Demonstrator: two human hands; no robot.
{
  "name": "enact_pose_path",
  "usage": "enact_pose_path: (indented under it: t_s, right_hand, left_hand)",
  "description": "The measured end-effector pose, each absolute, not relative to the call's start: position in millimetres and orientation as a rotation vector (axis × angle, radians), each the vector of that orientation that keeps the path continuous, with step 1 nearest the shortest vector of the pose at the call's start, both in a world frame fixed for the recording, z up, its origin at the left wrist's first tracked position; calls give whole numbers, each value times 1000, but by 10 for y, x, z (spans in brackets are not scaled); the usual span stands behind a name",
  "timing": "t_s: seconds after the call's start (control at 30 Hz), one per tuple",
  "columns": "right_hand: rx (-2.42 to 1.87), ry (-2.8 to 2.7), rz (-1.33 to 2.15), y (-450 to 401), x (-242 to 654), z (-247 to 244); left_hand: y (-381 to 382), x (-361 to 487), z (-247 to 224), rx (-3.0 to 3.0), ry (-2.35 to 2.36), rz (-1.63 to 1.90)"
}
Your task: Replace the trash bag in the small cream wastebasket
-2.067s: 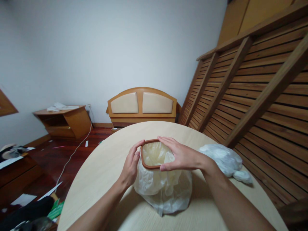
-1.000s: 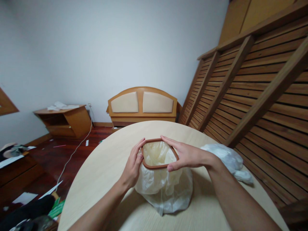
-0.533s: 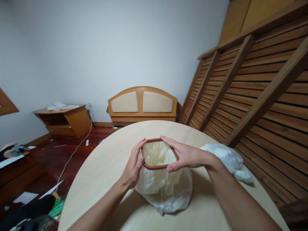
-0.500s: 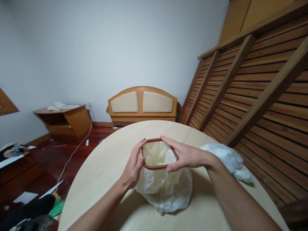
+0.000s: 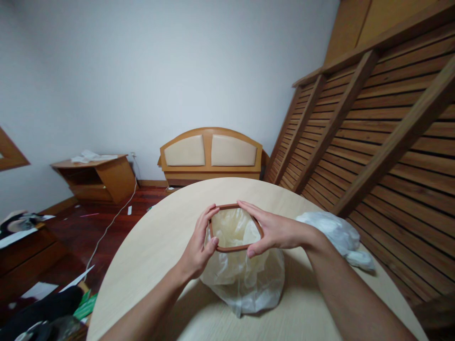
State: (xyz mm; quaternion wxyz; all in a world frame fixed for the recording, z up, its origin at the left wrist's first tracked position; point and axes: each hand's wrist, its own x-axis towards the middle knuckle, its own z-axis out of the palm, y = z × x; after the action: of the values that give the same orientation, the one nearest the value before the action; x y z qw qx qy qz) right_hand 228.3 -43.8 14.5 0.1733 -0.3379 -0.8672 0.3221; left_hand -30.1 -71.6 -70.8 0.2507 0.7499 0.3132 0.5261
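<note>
A brown rounded-square ring point(image 5: 232, 248), like the rim of a trash can, lies at the mouth of a translucent whitish plastic bag point(image 5: 245, 289) in front of me. The bag hangs down around the outside and stands on the round table; whether a bin is inside it, I cannot tell. My left hand point(image 5: 199, 248) grips the ring's left side, fingers at the far corner and thumb at the near corner. My right hand point(image 5: 279, 230) holds the right side, fingers over the far edge and thumb on the near edge.
A bundled white plastic bag point(image 5: 330, 232) lies on the right of the pale round table point(image 5: 152, 246). Tall wooden slats point(image 5: 387, 142) lean along the right. Beyond are a headboard point(image 5: 211, 151) and a low cabinet point(image 5: 117, 180); a white cable point(image 5: 113, 220) crosses the floor.
My left thumb has shifted slightly right and down along the ring's near-left corner. The ring's near edge sits a touch lower. My right hand has barely moved.
</note>
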Motion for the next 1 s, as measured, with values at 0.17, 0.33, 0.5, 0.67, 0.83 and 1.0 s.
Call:
enact_pose_path:
  t_s: [0.17, 0.33, 0.5, 0.67, 0.83, 1.0]
  right_hand:
    - [-975, -2451, 889, -426, 2292, 119]
    - [-957, -2504, 786, -423, 2282, 102]
    - [-1139, -2523, 766, -478, 2193, 125]
    - [-1151, -2504, 726, -478, 2141, 83]
    - [-1089, -2487, 698, -435, 2169, 15]
    - [-1079, -2429, 704, -462, 2137, 2]
  left_hand:
    - [-721, -297, -691, 2061, 843, 1427]
    - [-758, -276, -660, 2047, 836, 1405]
    - [-753, -287, -671, 2040, 825, 1359]
    - [-686, -307, -704, 2023, 785, 1380]
    - [-628, -286, -759, 1994, 745, 1435]
    - [-613, -274, -788, 1995, 725, 1454]
